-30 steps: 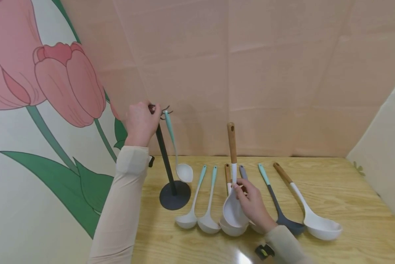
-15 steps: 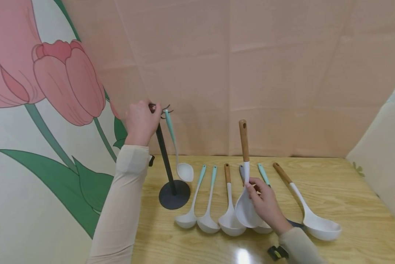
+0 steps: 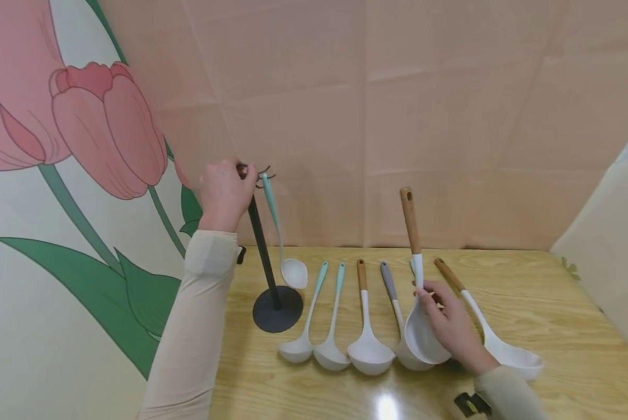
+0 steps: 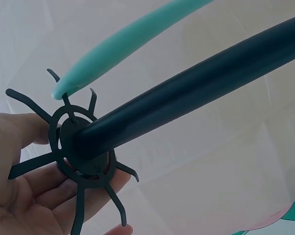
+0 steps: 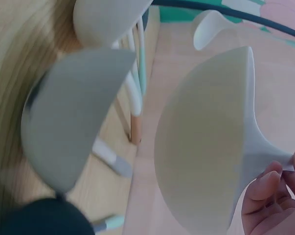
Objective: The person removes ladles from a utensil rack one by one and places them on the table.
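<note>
My left hand [image 3: 224,192] grips the top of a black utensil stand [image 3: 262,251]; the left wrist view shows its ring of curved hooks [image 4: 83,147] with my fingers behind it. From one hook hangs a ladle with a teal handle [image 3: 272,201] and a white bowl. My right hand [image 3: 450,326] pinches the neck of a white ladle with a wooden handle [image 3: 410,221], held upright above the table. Its large bowl [image 5: 201,142] fills the middle of the right wrist view. Below and behind it lies a ladle with a grey handle [image 3: 389,281]; a dark ladle is mostly hidden.
Two teal-handled ladles [image 3: 307,326] [image 3: 334,326] and a wooden-handled white ladle [image 3: 368,350] lie in a row on the wooden table [image 3: 303,396]. Another wooden-handled ladle [image 3: 510,353] lies at the right. A pink cloth backdrop [image 3: 450,116] rises behind.
My right hand has moved to the right with the wooden-handled ladle, uncovering the ladle in the middle and the grey handle. The left hand stays on the stand.
</note>
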